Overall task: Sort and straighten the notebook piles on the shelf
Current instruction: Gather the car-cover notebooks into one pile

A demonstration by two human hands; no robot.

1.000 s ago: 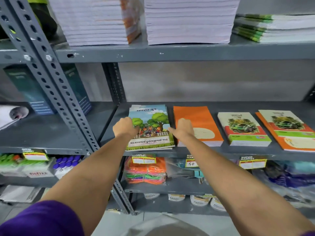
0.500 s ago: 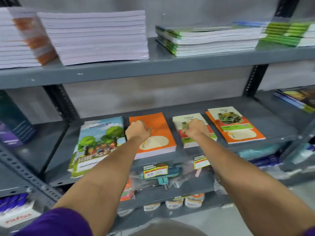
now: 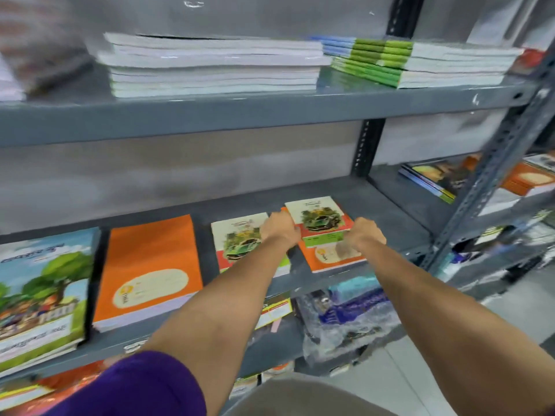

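On the middle shelf (image 3: pixel 387 211), toward 1 o'clock from the viewer, both hands flank a small car-cover notebook stack (image 3: pixel 319 219) that sits askew on a larger orange pile (image 3: pixel 333 259). The left hand (image 3: pixel 280 229) presses its 9 o'clock edge and the right hand (image 3: pixel 365 234) its 3 o'clock edge, fingers curled against the sides, so the hands appear to be grasping that stack between them. This step looks like sorting: car covers sit mixed onto orange ones. To do it well, squeeze evenly from both sides so the thin books stay flush, lift clear instead of dragging, so the orange pile beneath is not skewed, and probably set it squarely on the matching car-cover pile (image 3: pixel 237 238) just at its 9 o'clock, then tap the edges level. Counting along this shelf: four piles side by side, namely one tree-cover pile (image 3: pixel 39 292) at the far 9 o'clock end, one large orange pile (image 3: pixel 147 271), one car-cover pile, and the orange pile carrying the stray stack. The upper shelf holds a white stack (image 3: pixel 213 66) and a green-spined stack (image 3: pixel 420 61) in clear view, plus a blurred pile at 10 o'clock.
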